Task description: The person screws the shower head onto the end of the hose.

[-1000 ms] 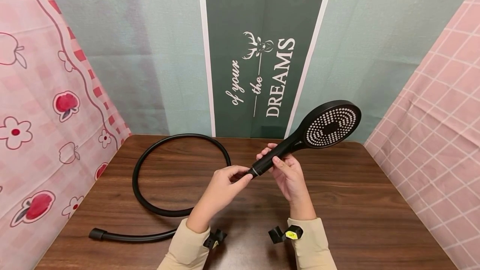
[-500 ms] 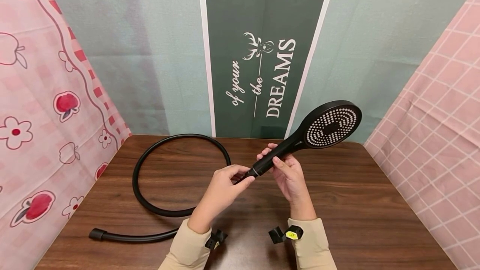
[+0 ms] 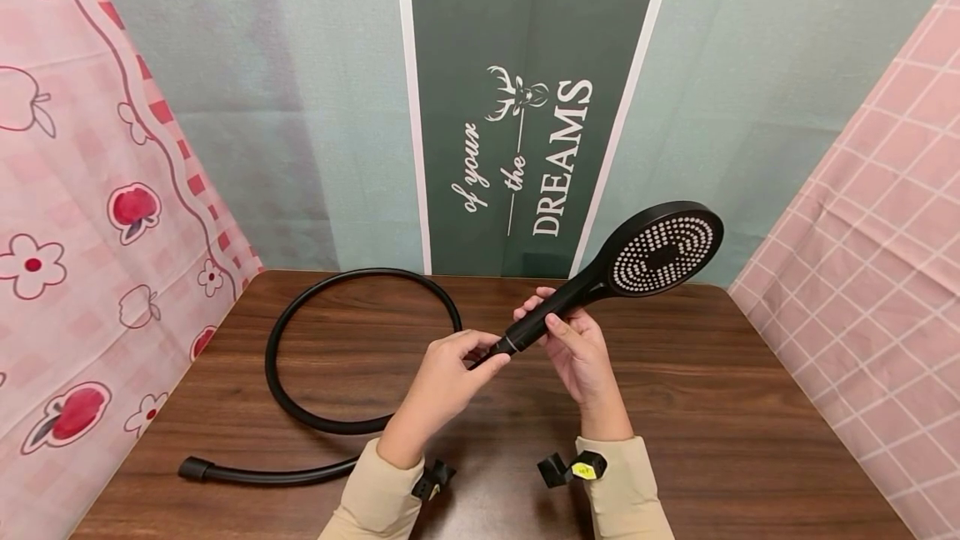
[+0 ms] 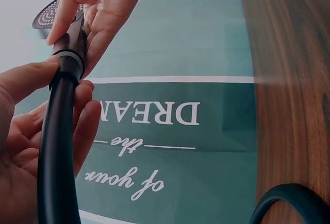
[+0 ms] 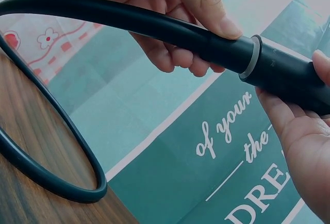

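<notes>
A black shower head (image 3: pixel 662 252) with pale nozzles is held tilted above the table, its face toward the head camera. My right hand (image 3: pixel 576 348) grips its handle (image 3: pixel 538 319), thumb on the near side. At the handle's lower end my left hand (image 3: pixel 450 369) pinches the end fitting of a black hose (image 3: pixel 272 357) between thumb and fingers. In the right wrist view a pale ring (image 5: pixel 251 58) shows at the joint where the hose end (image 5: pixel 227 50) meets the handle. How far the fitting goes in is hidden.
The hose loops over the left side of the brown wooden table (image 3: pixel 697 407); its other end (image 3: pixel 195 468) lies at the front left. A green-grey cloth (image 3: pixel 337 107) hangs behind, with pink patterned cloths (image 3: pixel 97 257) at both sides.
The left thumb and fingers have shifted slightly on the hose fitting, the thumb tip lying a little lower than a second ago. The shower head and right hand stay almost still.
</notes>
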### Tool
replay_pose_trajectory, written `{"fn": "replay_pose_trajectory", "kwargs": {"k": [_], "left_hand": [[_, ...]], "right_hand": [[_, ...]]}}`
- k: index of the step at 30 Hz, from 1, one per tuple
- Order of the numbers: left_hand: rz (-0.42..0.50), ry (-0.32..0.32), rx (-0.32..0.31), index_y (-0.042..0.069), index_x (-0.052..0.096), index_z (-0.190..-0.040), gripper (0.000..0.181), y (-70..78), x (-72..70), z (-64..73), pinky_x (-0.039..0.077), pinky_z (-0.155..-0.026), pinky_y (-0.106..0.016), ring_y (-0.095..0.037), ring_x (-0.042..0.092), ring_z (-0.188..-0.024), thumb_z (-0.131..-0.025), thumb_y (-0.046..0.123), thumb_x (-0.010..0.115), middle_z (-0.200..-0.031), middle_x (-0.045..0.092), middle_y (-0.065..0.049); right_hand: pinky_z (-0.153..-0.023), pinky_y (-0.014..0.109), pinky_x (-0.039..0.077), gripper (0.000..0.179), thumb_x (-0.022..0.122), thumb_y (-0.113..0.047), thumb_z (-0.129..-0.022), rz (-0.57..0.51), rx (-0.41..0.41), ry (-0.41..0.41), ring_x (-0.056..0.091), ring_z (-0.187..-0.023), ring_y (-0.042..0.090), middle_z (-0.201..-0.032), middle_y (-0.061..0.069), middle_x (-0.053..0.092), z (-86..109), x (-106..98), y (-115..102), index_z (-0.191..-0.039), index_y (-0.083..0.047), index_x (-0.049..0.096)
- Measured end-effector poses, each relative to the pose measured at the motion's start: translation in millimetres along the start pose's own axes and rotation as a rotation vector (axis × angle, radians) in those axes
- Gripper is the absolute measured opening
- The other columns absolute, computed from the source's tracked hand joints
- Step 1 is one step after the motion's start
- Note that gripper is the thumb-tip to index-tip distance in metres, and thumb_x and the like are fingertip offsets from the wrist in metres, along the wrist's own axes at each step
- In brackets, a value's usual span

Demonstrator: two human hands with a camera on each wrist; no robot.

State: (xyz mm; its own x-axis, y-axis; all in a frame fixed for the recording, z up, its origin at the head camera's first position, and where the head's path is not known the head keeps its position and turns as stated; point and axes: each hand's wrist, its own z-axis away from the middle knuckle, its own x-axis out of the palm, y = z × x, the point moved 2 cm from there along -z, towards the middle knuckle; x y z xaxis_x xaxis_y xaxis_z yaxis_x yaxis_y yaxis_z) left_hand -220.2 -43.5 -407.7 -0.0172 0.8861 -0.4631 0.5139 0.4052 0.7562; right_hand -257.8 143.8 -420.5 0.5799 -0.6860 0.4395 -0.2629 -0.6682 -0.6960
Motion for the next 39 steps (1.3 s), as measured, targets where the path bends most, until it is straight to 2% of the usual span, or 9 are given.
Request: {"fn": "replay_pose_trajectory", "kwargs": {"k": [11, 18, 24, 30, 35, 39], "left_hand": [[-0.056, 0.051, 0.060, 0.005, 0.077, -0.106, 0.023, 1.2, 1.6, 0.9, 0.056, -0.070, -0.023, -0.011, 0.066, -0.077, -0.086, 0.017, 0.077, -0.090, 0.074, -0.003], [-0.159, 0.064, 0.079, 0.004, 0.076, -0.110, 0.026, 1.8, 4.7, 3.3, 0.056, -0.070, -0.024, -0.014, 0.068, -0.081, -0.090, 0.020, 0.074, -0.096, 0.075, -0.005], [-0.276, 0.016, 0.123, 0.004, 0.076, -0.112, 0.029, -0.5, 5.6, -2.4, 0.057, -0.071, -0.026, -0.016, 0.069, -0.085, -0.089, 0.023, 0.075, -0.096, 0.075, -0.006], [-0.358, -0.054, 0.163, 0.005, 0.077, -0.105, 0.024, -9.1, 10.9, -12.2, 0.051, -0.064, -0.023, -0.014, 0.065, -0.075, -0.089, 0.021, 0.075, -0.089, 0.074, -0.005], [-0.399, -0.144, 0.153, 0.005, 0.078, -0.100, 0.021, -18.2, 18.9, -21.7, 0.048, -0.061, -0.020, -0.011, 0.063, -0.069, -0.090, 0.023, 0.073, -0.086, 0.074, -0.005], [-0.442, -0.193, 0.123, 0.006, 0.079, -0.098, 0.022, -26.2, 25.7, -29.3, 0.048, -0.062, -0.020, -0.010, 0.064, -0.069, -0.091, 0.026, 0.072, -0.088, 0.076, -0.005]], "right_hand": [[-0.100, 0.031, 0.052, 0.030, 0.039, 0.002, -0.104, 0.031, -0.001, 0.027, 0.070, -0.110, 0.017, -0.115, 0.004, 0.069, -0.1, 0, -1, -0.129, -0.003, 0.055], [-0.100, 0.028, 0.051, 0.029, 0.039, 0.001, -0.105, 0.057, 0.025, 0.088, 0.071, -0.109, 0.016, -0.114, 0.003, 0.070, 1.0, 1, 0, -0.126, -0.007, 0.057], [-0.098, 0.026, 0.052, 0.026, 0.042, -0.002, -0.105, 0.092, 0.062, 0.180, 0.071, -0.107, 0.015, -0.112, 0.002, 0.071, 1.5, -4, 5, -0.123, -0.007, 0.058], [-0.096, 0.024, 0.053, 0.021, 0.046, -0.006, -0.105, 0.143, 0.159, 0.271, 0.072, -0.105, 0.014, -0.108, 0.000, 0.072, -0.5, -15, 13, -0.116, -0.013, 0.062], [-0.094, 0.024, 0.054, 0.017, 0.047, -0.008, -0.104, 0.170, 0.238, 0.336, 0.072, -0.104, 0.013, -0.106, -0.001, 0.073, 0.3, -27, 18, -0.120, -0.004, 0.052], [-0.092, 0.024, 0.055, 0.017, 0.048, -0.011, -0.105, 0.182, 0.326, 0.397, 0.071, -0.102, 0.010, -0.104, -0.001, 0.073, 0.0, -39, 24, -0.119, -0.002, 0.049]]}}
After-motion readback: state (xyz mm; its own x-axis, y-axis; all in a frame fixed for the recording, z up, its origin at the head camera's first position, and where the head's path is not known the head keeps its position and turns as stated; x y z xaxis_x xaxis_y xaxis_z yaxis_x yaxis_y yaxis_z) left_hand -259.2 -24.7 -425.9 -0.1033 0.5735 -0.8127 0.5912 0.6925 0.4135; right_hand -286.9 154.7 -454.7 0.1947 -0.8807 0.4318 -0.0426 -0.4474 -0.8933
